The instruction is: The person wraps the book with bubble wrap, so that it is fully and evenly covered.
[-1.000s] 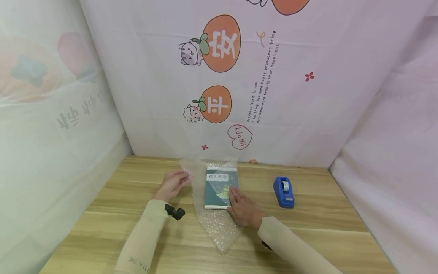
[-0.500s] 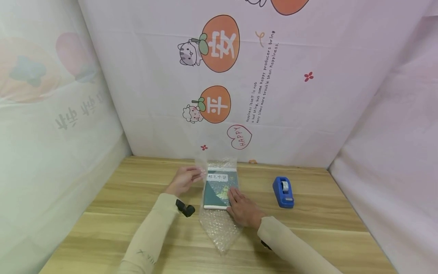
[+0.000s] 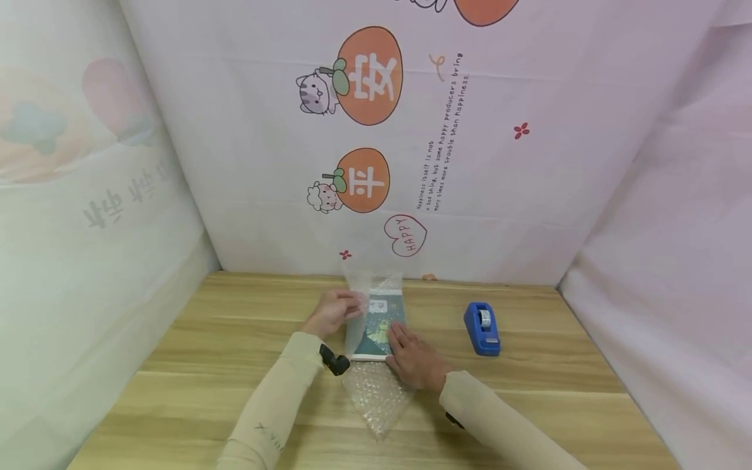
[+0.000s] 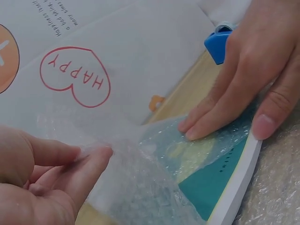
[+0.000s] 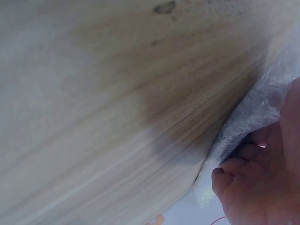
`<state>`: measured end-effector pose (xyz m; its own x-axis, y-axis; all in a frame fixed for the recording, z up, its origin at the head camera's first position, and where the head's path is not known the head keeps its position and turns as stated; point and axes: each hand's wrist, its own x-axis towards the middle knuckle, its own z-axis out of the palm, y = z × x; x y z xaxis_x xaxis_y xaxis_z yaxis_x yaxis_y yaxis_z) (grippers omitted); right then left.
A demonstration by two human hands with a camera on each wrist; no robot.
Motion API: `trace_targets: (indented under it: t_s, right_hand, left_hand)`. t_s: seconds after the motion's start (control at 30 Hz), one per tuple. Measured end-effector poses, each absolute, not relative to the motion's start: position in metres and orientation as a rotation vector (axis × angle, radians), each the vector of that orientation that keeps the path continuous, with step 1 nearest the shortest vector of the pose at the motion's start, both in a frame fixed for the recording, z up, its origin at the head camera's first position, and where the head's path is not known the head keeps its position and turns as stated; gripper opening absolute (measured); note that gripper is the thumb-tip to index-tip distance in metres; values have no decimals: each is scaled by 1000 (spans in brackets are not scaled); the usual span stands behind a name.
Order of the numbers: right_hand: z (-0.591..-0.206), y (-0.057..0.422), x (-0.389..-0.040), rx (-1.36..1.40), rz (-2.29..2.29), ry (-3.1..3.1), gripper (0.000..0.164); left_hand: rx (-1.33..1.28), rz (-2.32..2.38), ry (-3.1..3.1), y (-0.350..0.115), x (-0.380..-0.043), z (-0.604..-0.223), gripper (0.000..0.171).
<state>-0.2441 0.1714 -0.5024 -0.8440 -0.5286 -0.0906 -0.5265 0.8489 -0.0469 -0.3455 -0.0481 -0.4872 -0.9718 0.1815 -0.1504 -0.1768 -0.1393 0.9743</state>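
Observation:
A green-covered book [image 3: 376, 346] lies on a sheet of bubble wrap [image 3: 377, 395], part of which is folded over its cover. On the left, my left hand [image 3: 331, 313] pinches the wrap's free edge between thumb and fingers, holding it raised over the book's left side. My right hand [image 3: 417, 362] rests on the book's right side, its fingers laid fairly straight on the wrapped cover. The left wrist view shows the right thumb [image 4: 264, 126] at the white page edge [image 4: 234, 194]. From the right wrist, the hand's underside [image 5: 262, 187] appears against the wrap [image 5: 248, 117].
A blue tape dispenser [image 3: 483, 329] with a roll of tape stands to the right on the wooden table [image 3: 558, 405]. A printed white cloth [image 3: 470, 248] hangs behind the table's back edge, with more cloth at both sides.
My left hand has moved right, bringing the wrap's left edge over the book's left part, so the cover's title is partly veiled. The right hand has stayed on the book.

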Motion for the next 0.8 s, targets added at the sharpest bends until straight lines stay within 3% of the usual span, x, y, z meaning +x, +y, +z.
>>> trace_targets:
  t_s: [0.47,0.8]
  right_hand:
    - [-508,170,-248,-824,-14,2921,65]
    - [-496,184,-263,-675,-447,2762,75]
  left_hand:
    - [-6,2064,2020,-29,-341,-499,29]
    - [32,1789,2345,-17,-342,-493,21]
